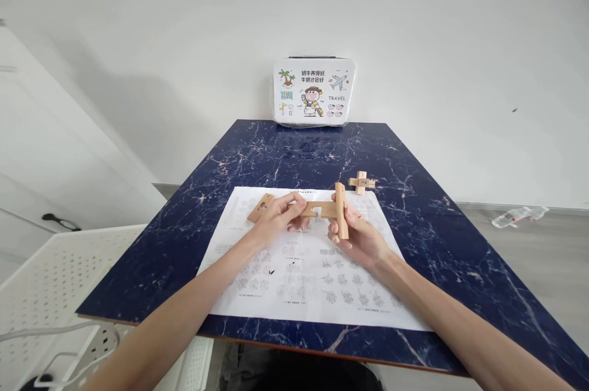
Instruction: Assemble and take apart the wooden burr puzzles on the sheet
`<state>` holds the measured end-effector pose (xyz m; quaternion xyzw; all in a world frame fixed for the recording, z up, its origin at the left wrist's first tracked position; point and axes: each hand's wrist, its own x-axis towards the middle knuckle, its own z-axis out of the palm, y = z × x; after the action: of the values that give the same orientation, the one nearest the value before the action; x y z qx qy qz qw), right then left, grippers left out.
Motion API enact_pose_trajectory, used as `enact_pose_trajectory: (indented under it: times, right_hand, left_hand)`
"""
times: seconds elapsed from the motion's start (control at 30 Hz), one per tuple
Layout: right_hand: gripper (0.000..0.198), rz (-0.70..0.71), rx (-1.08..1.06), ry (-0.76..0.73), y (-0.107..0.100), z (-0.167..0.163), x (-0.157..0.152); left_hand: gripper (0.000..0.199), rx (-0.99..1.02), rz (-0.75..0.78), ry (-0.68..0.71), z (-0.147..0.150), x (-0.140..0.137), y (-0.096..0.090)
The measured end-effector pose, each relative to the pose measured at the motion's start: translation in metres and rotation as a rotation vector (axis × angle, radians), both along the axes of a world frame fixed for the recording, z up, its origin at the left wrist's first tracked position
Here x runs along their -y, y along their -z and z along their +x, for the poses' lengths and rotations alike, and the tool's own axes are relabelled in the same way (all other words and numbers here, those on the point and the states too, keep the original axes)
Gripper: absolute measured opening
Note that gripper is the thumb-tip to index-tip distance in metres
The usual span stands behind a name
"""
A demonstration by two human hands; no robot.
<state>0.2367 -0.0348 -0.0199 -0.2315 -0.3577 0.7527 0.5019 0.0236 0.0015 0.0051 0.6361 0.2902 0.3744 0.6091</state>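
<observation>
Just above a printed sheet (276, 302), both hands hold light wooden puzzle pieces. The fingers of my left hand (278, 219) pinch the left end of a flat notched wooden piece (317, 209), which lies level with a cutout in its middle. Standing across its right end is an upright wooden piece (341, 210), gripped by my right hand (361, 234); the two pieces touch, but how they join is hidden. Beside my left hand, another flat wooden piece (257, 210) with a dark-edged hole rests at the sheet's upper left corner.
A cross-shaped wooden assembly (361, 183) lies at the sheet's upper right edge. The blue marbled table (294, 158) reaches back to a white printed case (315, 91) against the wall. A white perforated cart (59, 268) with a cable stands at left, and a clear plastic bag (519, 215) lies right.
</observation>
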Motion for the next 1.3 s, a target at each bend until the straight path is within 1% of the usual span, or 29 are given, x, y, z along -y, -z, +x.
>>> enact_pose_trajectory:
  times: [0.07, 0.1, 0.17, 0.23, 0.33, 0.43, 0.53, 0.63, 0.73, 0.87, 0.97, 1.07, 1.13, 1.23, 1.27, 1.3]
  right_hand:
    - [0.053, 0.013, 0.029, 0.048, -0.002, 0.003, -0.001]
    - [0.049, 0.016, 0.031, 0.103, -0.003, 0.007, -0.002]
    - [0.042, 0.015, 0.018, 0.247, -0.004, 0.014, -0.006]
    - [0.04, 0.01, 0.048, 0.336, -0.006, 0.02, -0.01]
    - [0.042, 0.044, 0.222, 0.312, -0.006, 0.02, -0.014]
    - [0.044, 0.151, 0.456, 0.283, -0.005, 0.01, -0.013]
    - [0.05, 0.234, 0.697, 0.293, -0.002, 0.003, -0.009]
    - [0.052, 0.289, 0.876, 0.37, 0.001, 0.001, -0.005]
    - [0.045, 0.361, 1.045, 0.443, 0.004, 0.002, -0.004]
    - [0.03, 0.447, 1.23, 0.426, 0.006, -0.001, -0.004]
    - [0.031, 0.497, 1.346, 0.42, 0.009, -0.004, -0.003]
    - [0.037, 0.547, 1.389, 0.457, 0.012, -0.004, -0.003]
    - [0.039, 0.579, 1.373, 0.462, 0.014, -0.003, -0.004]
    - [0.035, 0.651, 1.342, 0.412, 0.015, -0.003, -0.004]
    - [0.033, 0.676, 1.344, 0.392, 0.015, -0.004, -0.004]
    - [0.032, 0.698, 1.352, 0.372, 0.014, -0.004, -0.004]
  left_hand:
    - [0.041, 0.018, -0.029, -0.024, -0.004, -0.004, 0.003]
    - [0.041, 0.043, -0.056, -0.056, -0.007, -0.007, 0.005]
    - [0.042, 0.108, -0.112, -0.162, -0.015, -0.013, 0.007]
    - [0.043, 0.123, -0.09, -0.263, -0.022, -0.017, 0.006]
    - [0.039, -0.021, 0.09, -0.362, -0.025, -0.015, 0.0]
    - [0.033, -0.249, 0.305, -0.44, -0.022, -0.007, -0.002]
    - [0.029, -0.446, 0.485, -0.485, -0.019, -0.002, 0.003]
    - [0.033, -0.607, 0.628, -0.54, -0.019, -0.003, 0.013]
    - [0.044, -0.731, 0.711, -0.514, -0.02, -0.005, 0.021]
    - [0.05, -0.7, 0.741, -0.462, -0.022, -0.004, 0.025]
    - [0.051, -0.721, 0.752, -0.44, -0.022, -0.004, 0.025]
    - [0.044, -0.697, 0.79, -0.451, -0.021, -0.003, 0.022]
    - [0.031, -0.693, 0.838, -0.437, -0.02, -0.003, 0.019]
    - [0.012, -0.72, 0.898, -0.38, -0.019, -0.002, 0.015]
    - [0.009, -0.723, 0.905, -0.362, -0.018, -0.002, 0.014]
    - [0.013, -0.726, 0.906, -0.345, -0.018, -0.001, 0.013]
